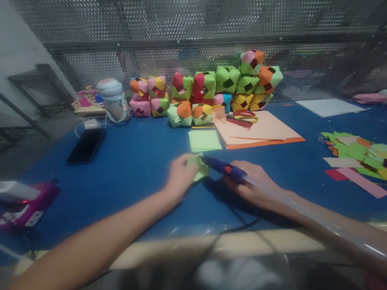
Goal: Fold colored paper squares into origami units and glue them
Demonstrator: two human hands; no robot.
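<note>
Between the fingers of my left hand (180, 177) is a small folded piece of light green paper (201, 168), just above the blue tabletop. My right hand (250, 185) is wrapped round a blue glue gun (225, 169), whose tip meets or nearly meets the paper; contact is hard to tell. A long translucent glue stick (314, 224) runs back from the gun over my right forearm. Just beyond my hands lies a stack of light green paper squares (205, 140). To its right, scissors (245, 118) with red and yellow handles rest on peach paper sheets (266, 128).
Folded paper blocks (203, 86) are stacked along the perforated metal panel (170, 19). A flask (114, 100) and a black phone (86, 145) are at the back left. A magenta power strip (29, 209) sits left. Colourful paper scraps (362, 153) lie right. Cables hang by the front edge.
</note>
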